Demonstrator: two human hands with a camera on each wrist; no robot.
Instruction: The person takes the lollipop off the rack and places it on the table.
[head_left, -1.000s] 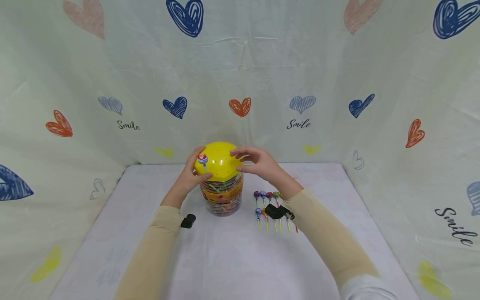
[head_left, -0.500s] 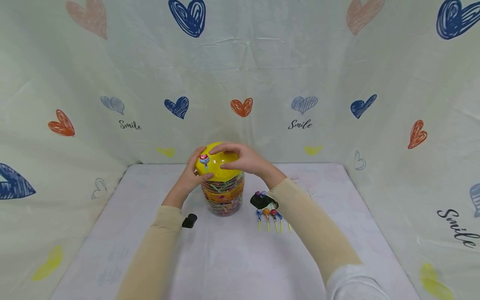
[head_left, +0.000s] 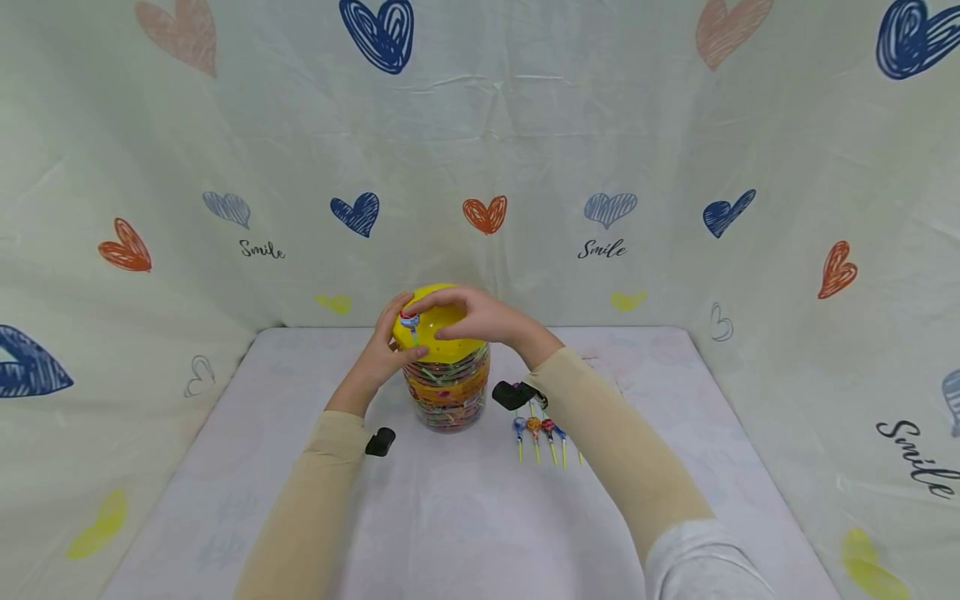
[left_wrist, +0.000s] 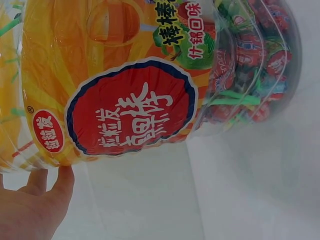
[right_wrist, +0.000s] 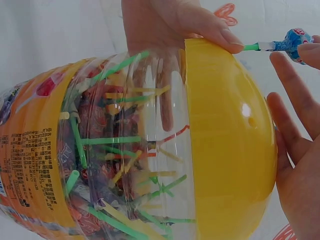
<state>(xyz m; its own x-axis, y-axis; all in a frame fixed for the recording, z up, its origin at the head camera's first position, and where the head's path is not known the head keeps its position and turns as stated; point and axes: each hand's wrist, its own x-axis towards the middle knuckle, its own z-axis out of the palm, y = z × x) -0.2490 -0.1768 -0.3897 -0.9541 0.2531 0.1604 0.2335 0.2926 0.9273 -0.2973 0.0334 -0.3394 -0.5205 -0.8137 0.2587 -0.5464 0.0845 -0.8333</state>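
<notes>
A clear ribbed jar point(left_wrist: 130, 107) with an orange label, packed with lollipops, stands upright on the table. Its domed yellow lid point(right_wrist: 227, 135) has small holes. My left hand point(head_left: 378, 354) grips the lid's left side, thumb in front. A blue-and-red wrapped lollipop point(right_wrist: 295, 42) sticks out from the lid there, the lower end of its green stick by my left thumb tip; whether it sits in a hole is hidden. Over the lid arches my right hand point(head_left: 480, 317), fingers extended and thumb spread apart. Its fingertips are at the lollipop's head.
Several lollipops point(head_left: 533, 424) lie in rows on the white table point(head_left: 450, 517) right of the jar, partly covered by my right sleeve point(head_left: 611, 442). A heart-printed curtain point(head_left: 420, 142) hangs behind and along both sides.
My right hand has moved left across the lid, from its right side to the lollipop's head. The left hand keeps its grip, and the jar stays in place.
</notes>
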